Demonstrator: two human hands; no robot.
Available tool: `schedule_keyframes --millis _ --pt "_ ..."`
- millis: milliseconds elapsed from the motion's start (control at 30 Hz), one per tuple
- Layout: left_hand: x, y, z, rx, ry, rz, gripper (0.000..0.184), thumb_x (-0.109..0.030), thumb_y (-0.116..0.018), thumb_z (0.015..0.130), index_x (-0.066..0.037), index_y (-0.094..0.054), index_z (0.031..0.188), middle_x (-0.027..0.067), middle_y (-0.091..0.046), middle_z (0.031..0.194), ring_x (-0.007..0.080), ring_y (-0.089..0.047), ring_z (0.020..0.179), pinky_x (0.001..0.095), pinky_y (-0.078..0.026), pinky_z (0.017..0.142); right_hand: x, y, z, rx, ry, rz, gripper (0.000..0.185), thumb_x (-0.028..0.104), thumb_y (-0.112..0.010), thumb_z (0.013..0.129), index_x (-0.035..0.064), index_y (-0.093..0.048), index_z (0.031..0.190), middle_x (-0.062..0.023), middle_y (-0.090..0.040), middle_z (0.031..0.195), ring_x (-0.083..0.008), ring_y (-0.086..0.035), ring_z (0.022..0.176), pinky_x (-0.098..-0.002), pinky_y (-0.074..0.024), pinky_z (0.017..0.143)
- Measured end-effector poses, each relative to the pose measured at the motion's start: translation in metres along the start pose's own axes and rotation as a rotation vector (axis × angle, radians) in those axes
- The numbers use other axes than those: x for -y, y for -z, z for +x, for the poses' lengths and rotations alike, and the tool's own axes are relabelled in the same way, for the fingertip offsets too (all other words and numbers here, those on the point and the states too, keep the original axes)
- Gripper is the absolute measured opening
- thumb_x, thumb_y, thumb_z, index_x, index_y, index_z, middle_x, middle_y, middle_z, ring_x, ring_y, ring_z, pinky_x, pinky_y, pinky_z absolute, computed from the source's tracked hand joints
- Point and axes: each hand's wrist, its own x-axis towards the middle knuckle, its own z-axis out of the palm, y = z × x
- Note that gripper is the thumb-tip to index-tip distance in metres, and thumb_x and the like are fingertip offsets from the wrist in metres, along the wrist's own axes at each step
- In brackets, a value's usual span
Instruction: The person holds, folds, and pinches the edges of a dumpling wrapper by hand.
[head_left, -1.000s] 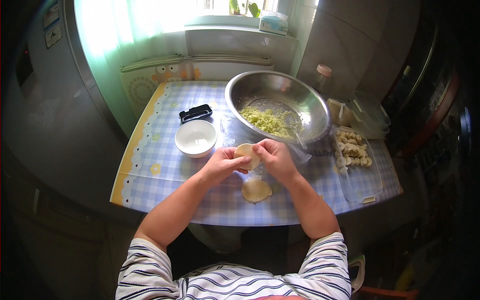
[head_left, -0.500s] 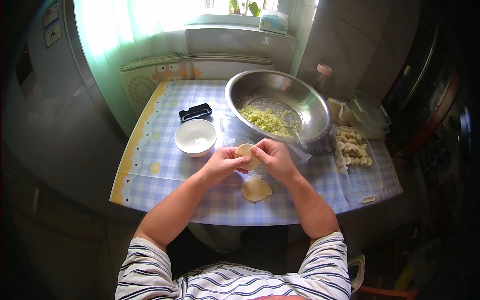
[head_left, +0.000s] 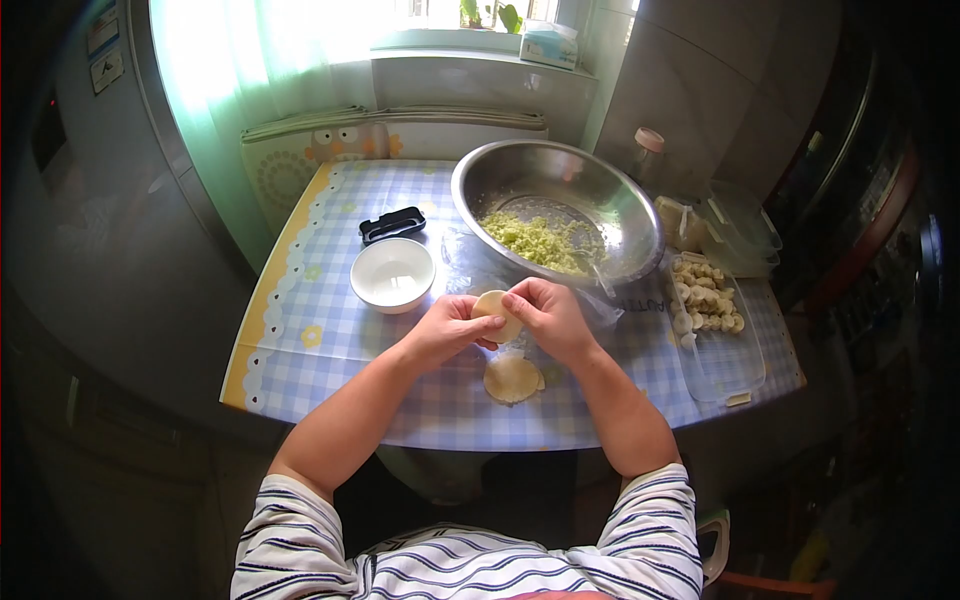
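Observation:
Between my two hands is a round, pale dumpling wrapper (head_left: 492,304), raised above the table. My left hand (head_left: 449,328) grips its left side, thumb across the front. Fingers of my right hand (head_left: 548,315) pinch its upper right edge. Below them, more round wrappers (head_left: 512,379) lie in a pile on the checked tablecloth. Just beyond my hands stands a large steel basin (head_left: 640,215) with chopped green filling (head_left: 535,240) and a spoon handle (head_left: 602,275) in it. To the left of my hands sits a white bowl (head_left: 392,275).
At the right, a clear plastic tray (head_left: 725,370) holds several shaped dumplings (head_left: 706,295). Behind it are clear plastic containers (head_left: 738,230) and a jar with a pink lid (head_left: 648,140). A black case (head_left: 392,225) lies behind the bowl. The table's front edge (head_left: 480,447) runs under my forearms.
Almost nothing differs. Both hands still hold the wrapper in nearly the same place, with only a tiny shift.

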Motion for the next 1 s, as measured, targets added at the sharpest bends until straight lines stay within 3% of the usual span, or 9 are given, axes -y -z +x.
schedule_keyframes --millis 633,1000 --pt "-0.002 -0.002 0.000 -0.027 -0.010 -0.018 0.029 -0.025 -0.065 0.084 -0.001 -0.062 0.101 0.0053 -0.064 0.092 0.0101 -0.060 0.082 0.0262 -0.051 0.071 -0.007 0.001 0.001 -0.041 -0.004 0.034 0.026 0.024 -0.060 0.087 0.0018 -0.060 0.074 0.0030 -0.054 0.062 -0.0034 -0.045 0.058 -0.0211 -0.0369 0.051" --pt "-0.004 -0.003 -0.001 -0.036 -0.024 -0.022 0.029 -0.026 -0.064 0.085 -0.002 -0.062 0.101 0.0050 -0.064 0.092 0.0100 -0.060 0.082 0.0262 -0.051 0.072 -0.004 -0.001 0.001 -0.053 0.010 0.033 0.023 0.022 -0.062 0.086 0.0008 -0.062 0.077 0.0011 -0.057 0.064 -0.0039 -0.047 0.060 -0.0212 -0.0390 0.053"
